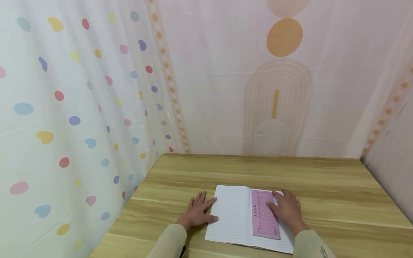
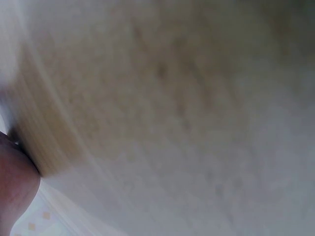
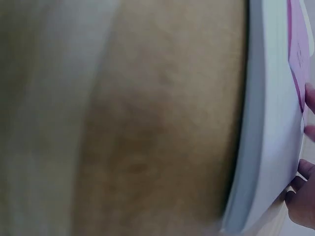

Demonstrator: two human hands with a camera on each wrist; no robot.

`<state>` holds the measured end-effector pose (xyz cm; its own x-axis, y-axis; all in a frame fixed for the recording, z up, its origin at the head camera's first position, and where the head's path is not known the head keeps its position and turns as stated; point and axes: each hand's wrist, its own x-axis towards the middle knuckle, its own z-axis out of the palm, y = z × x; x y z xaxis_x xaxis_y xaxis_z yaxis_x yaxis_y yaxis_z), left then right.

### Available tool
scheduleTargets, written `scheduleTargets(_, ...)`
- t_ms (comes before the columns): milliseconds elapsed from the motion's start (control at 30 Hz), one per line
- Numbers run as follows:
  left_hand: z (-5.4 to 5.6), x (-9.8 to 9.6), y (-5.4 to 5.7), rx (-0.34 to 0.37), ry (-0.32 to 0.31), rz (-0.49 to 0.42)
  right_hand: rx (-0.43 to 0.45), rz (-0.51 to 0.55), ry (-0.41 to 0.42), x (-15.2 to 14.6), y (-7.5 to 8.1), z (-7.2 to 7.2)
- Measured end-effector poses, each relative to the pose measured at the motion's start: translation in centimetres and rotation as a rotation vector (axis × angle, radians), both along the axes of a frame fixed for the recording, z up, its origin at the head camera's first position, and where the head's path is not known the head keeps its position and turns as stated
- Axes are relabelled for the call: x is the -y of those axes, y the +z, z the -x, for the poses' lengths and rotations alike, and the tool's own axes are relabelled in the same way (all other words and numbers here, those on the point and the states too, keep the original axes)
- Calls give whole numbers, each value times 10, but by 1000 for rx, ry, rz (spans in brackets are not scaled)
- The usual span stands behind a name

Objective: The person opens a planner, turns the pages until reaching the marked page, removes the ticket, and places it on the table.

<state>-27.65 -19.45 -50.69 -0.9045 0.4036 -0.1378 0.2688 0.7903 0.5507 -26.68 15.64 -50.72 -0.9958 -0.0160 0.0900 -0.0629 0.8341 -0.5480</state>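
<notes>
An open lined notebook point(image 1: 229, 211) lies on the table. On its right page sits a pink printed slip point(image 1: 265, 222), turned sideways. My left hand point(image 1: 196, 213) rests by the notebook's left edge, fingers spread, with thumb and index finger reaching the page's edge. Over the right page lies my right hand point(image 1: 288, 209); its thumb and index finger touch the slip's right side, and the other fingers lie near the page's outer edge. In the right wrist view, the slip point(image 3: 299, 54) lies on the thick notebook point(image 3: 275, 128), with fingers point(image 3: 310, 98) at the frame's right edge.
The wood-grain table point(image 1: 258, 172) extends behind and to both sides of the notebook. A dotted curtain point(image 1: 77, 143) hangs at the left, and a patterned curtain point(image 1: 213, 107) hangs behind the table. Close, blurred table surface point(image 2: 162, 108) fills most of the left wrist view.
</notes>
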Motion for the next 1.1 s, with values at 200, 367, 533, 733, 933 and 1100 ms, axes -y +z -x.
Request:
scheduleTargets(200,1,1,-1,-3,-4,0,27,-30,0,2,4,-2)
scheduleTargets(367,1,2,-2,-7,-5,5,-2,-72,15,3,3,-3)
scheduleTargets(533,1,1,-2,-4,-1,-1,-74,-47,18,2,0,-4)
scheduleTargets(733,0,-1,0,-3,-6,2,-115,51,-16,2,-1,-4)
scheduleTargets(933,-1,-2,2,-9,-6,3,-137,150,-58,-1,5,-3)
scheduleTargets(1100,-2,-2,2,-9,-6,13,-42,300,-74,-4,9,1)
